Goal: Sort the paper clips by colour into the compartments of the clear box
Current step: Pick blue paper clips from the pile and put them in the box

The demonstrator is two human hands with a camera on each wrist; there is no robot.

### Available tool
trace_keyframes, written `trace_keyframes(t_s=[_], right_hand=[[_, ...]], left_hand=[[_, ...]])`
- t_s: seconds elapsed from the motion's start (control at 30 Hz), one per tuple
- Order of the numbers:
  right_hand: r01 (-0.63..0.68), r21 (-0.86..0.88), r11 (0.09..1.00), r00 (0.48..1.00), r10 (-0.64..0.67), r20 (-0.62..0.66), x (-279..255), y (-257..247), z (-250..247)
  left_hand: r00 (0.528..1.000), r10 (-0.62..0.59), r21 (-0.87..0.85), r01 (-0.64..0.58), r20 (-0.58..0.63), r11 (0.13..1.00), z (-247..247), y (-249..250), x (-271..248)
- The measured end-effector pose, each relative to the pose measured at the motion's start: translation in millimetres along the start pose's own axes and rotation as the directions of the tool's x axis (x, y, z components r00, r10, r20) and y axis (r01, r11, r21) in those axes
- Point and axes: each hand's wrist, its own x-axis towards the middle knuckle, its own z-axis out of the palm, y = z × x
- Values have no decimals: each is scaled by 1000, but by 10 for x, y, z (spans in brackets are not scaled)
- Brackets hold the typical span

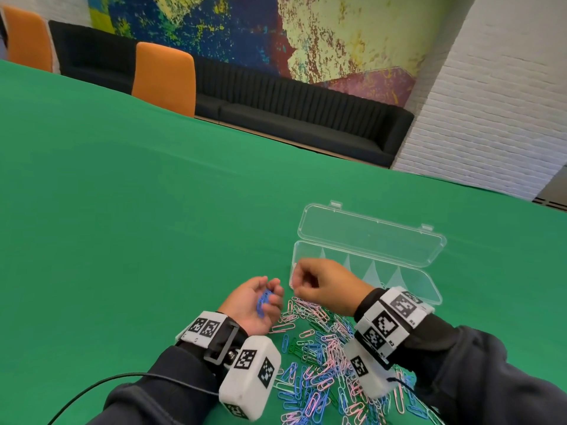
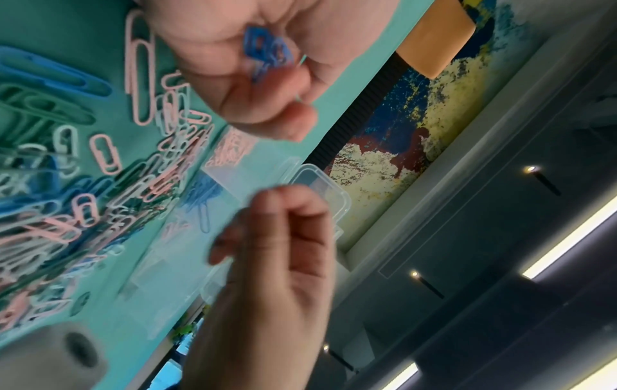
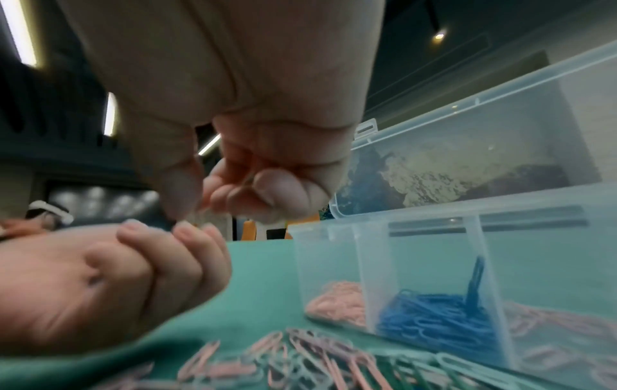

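The clear box lies open on the green cloth, its lid tilted back. In the right wrist view its end compartment holds pink clips and the one beside it blue clips. My left hand lies palm up to the left of the box, fingers curled round a few blue clips. My right hand hovers at the box's left end with its fingers curled, and a thin pinkish clip shows between them. A mixed pile of clips lies under both wrists.
The green cloth stretches wide to the left and beyond the box. Orange chairs and a black sofa stand past the table's far edge. A black cable trails from my left wrist.
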Motion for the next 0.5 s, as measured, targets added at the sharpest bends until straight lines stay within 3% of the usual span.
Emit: trace_keyframes(t_s=[0.1,0.17,0.33,0.5], right_hand=[[45,-191,981,963,9,270,-45,-31,130],[93,-277,956,933,14,360,-53,-52,255],[140,-394,908,920,28,391,5,-85,402],[46,-414,909,947,93,309,14,-34,278]], left_hand=[[999,31,-22,-30,33,999,-20,134,-39],[997,58,-45,-56,42,997,-49,219,-62],[993,120,-29,-121,-21,992,-78,251,-57],[986,159,8,-159,-58,987,-71,157,15]])
